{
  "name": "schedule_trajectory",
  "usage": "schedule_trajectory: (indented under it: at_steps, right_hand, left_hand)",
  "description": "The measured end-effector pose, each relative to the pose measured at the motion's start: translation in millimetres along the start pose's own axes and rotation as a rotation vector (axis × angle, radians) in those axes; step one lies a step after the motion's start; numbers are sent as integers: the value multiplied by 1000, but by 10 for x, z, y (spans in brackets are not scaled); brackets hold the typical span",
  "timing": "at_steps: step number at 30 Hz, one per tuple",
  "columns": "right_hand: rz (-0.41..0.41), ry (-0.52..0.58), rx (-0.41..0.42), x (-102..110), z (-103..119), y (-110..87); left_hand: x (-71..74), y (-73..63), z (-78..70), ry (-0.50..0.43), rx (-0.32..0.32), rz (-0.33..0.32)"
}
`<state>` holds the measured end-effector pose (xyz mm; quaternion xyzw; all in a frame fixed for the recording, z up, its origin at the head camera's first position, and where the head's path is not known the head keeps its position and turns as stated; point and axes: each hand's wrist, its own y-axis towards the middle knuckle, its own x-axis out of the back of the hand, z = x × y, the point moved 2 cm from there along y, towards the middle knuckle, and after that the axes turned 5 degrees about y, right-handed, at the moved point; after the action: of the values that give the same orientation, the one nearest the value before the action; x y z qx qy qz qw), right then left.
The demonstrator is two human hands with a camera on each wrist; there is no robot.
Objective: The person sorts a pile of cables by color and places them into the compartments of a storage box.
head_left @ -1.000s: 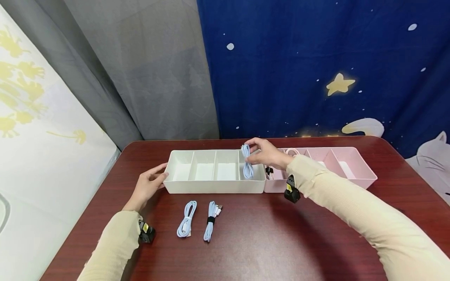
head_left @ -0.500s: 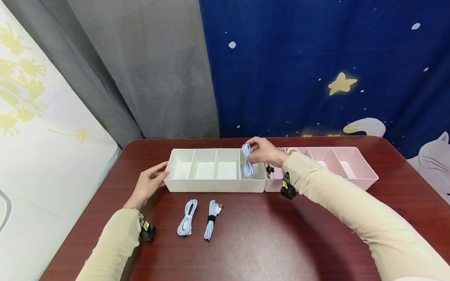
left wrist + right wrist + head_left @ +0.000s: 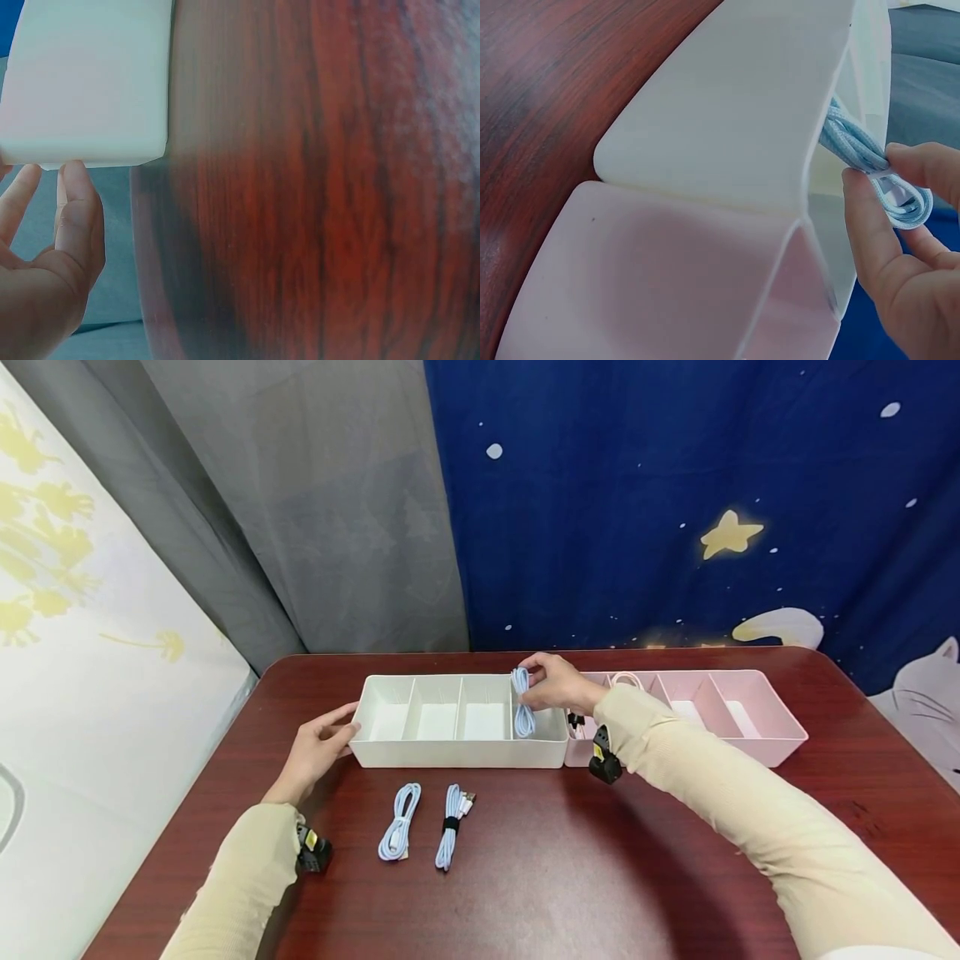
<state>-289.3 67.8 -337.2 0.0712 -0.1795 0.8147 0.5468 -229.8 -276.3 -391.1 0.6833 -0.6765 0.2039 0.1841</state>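
Observation:
My right hand (image 3: 558, 685) pinches a coiled light-blue charging cable (image 3: 522, 717) between thumb and fingers. The cable hangs upright, its lower part inside the rightmost compartment of a white divided box (image 3: 461, 755). In the right wrist view, the coil (image 3: 855, 150) slants past the box rim, a pale tie around it by the fingertips. With its fingertips, my left hand (image 3: 313, 756) touches the white box's left end; the left wrist view shows the fingers (image 3: 79, 214) against that end wall. Two more light-blue cables lie in front: one coil (image 3: 400, 822) and one with a black strap (image 3: 450, 828).
A pink divided box (image 3: 768, 750) stands against the white box's right end. It holds a pale pink cable (image 3: 626, 679) and a cable with a black strap (image 3: 576, 722), partly behind my right arm. Curtains hang beyond the far edge of the brown table (image 3: 570, 885).
My right hand has shifted slightly left with the cable, close to the divider of the rightmost compartment. The left hand stays at the white box's end.

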Motion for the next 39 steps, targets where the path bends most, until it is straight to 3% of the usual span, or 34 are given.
schedule_trajectory:
  at_steps: [31,39]
  right_hand:
    - [-11,33,-46,-48,-63,70]
    - [23,70,-32,-68,-108,100]
  left_hand:
    - [-6,5,9,8,-1,-10]
    - [-4,6,20,6,2,-11]
